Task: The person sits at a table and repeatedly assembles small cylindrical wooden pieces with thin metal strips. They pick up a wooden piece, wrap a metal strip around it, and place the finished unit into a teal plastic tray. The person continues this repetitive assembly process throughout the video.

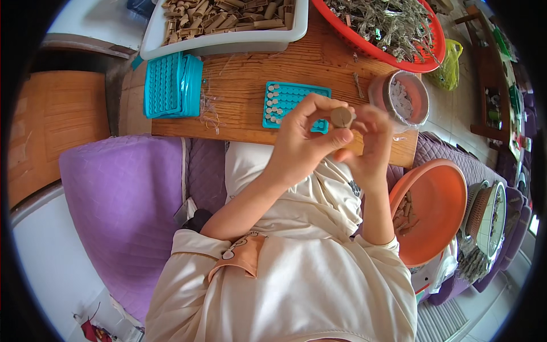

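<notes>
Both my hands are raised over the near edge of a wooden table (239,85). My left hand (305,134) pinches a short brown cylinder (341,117) between thumb and fingers. My right hand (369,137) touches the same cylinder from the right side with its fingertips. Just behind the hands lies a teal plastic tray (288,100) with rows of round holes, several of them filled with small pale discs on its left side.
A stack of teal trays (171,85) sits at the table's left. A white tub of brown cylinders (228,23) and a red basket of dried stems (393,28) stand at the back. A clear jar (401,100) is at right, an orange bowl (433,208) beside my lap, purple cushions (119,205) at left.
</notes>
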Demonstrator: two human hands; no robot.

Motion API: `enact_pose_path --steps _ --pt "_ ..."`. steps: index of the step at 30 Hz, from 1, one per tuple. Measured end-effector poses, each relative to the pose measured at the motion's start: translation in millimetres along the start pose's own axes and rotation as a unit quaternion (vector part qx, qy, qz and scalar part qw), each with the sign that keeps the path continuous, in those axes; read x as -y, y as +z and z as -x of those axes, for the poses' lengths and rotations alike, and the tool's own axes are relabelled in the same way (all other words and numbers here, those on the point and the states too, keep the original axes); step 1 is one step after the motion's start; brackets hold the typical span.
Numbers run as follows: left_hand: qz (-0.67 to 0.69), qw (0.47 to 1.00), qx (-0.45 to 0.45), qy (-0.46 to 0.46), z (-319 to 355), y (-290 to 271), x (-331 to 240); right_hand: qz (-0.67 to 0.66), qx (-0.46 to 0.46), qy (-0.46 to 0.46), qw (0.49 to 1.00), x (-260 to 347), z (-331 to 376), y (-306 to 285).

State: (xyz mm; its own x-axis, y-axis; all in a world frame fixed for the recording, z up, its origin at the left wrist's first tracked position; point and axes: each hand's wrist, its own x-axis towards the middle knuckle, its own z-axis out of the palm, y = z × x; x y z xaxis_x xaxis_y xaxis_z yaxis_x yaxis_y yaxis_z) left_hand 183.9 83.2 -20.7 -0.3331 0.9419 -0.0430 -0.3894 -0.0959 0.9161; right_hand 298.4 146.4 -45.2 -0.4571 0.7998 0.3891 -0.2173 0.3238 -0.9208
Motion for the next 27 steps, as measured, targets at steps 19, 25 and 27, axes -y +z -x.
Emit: enact_pose_path --steps 19,25,27 --pt "-0.476 0.816 0.145 0.296 10 5 21 0.323 0.146 0.067 0.933 42 23 -51" --pt "-0.521 0.8 0.144 0.258 -3 12 15 0.277 -0.061 0.276 0.918 61 47 -142" --pt "-0.56 0.793 0.124 0.208 -14 1 7 0.447 0.081 0.313 0.834 69 65 -199"
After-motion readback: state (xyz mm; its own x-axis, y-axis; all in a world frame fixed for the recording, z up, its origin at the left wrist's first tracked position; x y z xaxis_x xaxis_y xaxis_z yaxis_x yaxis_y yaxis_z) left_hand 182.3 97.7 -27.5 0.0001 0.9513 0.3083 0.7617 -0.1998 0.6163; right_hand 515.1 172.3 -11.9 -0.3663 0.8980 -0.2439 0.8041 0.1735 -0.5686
